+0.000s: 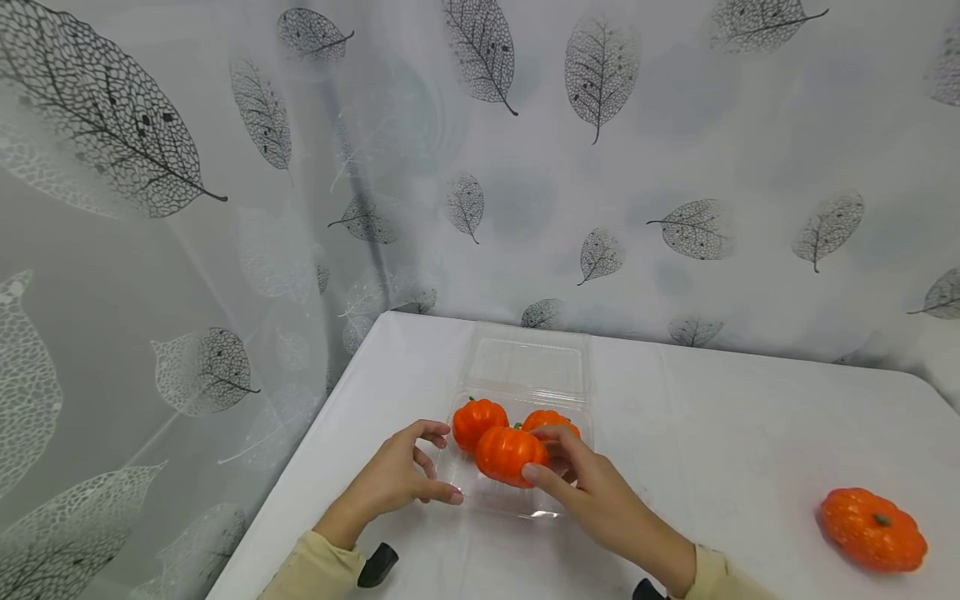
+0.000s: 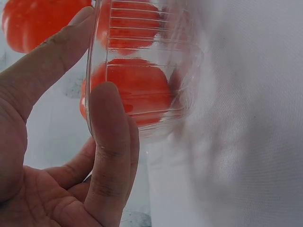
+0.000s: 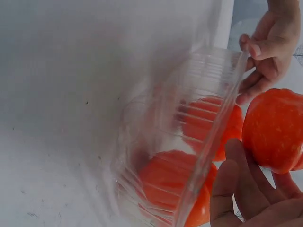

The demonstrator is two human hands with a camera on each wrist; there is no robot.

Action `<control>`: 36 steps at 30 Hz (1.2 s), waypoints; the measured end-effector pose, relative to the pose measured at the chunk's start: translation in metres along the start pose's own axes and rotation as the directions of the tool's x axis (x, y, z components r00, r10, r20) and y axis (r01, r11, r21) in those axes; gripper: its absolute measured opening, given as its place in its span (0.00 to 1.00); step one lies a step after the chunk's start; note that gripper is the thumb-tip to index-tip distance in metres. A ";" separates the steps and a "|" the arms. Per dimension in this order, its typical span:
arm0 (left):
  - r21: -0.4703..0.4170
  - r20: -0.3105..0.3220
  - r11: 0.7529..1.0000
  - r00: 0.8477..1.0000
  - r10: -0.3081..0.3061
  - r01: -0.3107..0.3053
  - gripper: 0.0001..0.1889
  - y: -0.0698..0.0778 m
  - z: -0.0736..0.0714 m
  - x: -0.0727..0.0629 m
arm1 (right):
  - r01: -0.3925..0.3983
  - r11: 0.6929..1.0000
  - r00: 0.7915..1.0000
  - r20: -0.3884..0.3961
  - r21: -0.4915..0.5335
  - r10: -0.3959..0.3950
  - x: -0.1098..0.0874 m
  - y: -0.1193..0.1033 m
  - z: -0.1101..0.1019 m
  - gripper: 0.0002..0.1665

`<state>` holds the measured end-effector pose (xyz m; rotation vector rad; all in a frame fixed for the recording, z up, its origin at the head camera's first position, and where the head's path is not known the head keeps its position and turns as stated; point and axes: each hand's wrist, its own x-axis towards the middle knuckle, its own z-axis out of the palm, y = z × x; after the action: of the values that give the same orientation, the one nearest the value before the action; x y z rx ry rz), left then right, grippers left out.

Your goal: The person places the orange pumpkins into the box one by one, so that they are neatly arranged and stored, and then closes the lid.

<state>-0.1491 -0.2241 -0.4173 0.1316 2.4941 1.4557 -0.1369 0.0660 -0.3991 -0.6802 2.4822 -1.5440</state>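
Observation:
A clear plastic clamshell box (image 1: 487, 498) lies with its lid (image 1: 527, 362) folded back. Two small orange pumpkins sit inside, one at the back left (image 1: 477, 419) and another at the back right (image 1: 547, 417). My right hand (image 1: 603, 496) holds a third orange pumpkin (image 1: 510, 457) between thumb and fingers, above the box's rim, as the right wrist view also shows. At the box's left side is my left hand (image 1: 396, 479), its fingers loosely spread; in the left wrist view a fingertip (image 2: 108, 97) rests against the clear rim.
A larger, flatter orange pumpkin (image 1: 873, 531) lies on the white tablecloth (image 1: 720, 433) at the far right. Behind the table and along its left side hangs a leaf-patterned curtain (image 1: 525, 192).

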 end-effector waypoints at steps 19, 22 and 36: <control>-0.007 -0.001 1.000 1.000 0.019 -0.019 0.46 0.000 0.001 0.001 | -0.066 0.993 0.990 0.121 -0.098 0.078 0.009 0.008 0.012 0.34; -0.010 -0.004 1.000 1.000 0.018 -0.018 0.46 0.000 0.000 0.000 | -0.059 0.990 0.991 0.115 -0.125 0.074 0.011 0.009 0.014 0.34; -0.005 -0.006 1.000 1.000 0.031 -0.031 0.46 -0.003 -0.001 0.000 | -0.058 0.990 0.989 0.128 -0.126 0.074 0.016 0.012 0.021 0.32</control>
<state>-0.1494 -0.2265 -0.4189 0.1662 2.5032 1.4767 -0.1471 0.0462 -0.4181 -0.6869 2.4887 -1.2899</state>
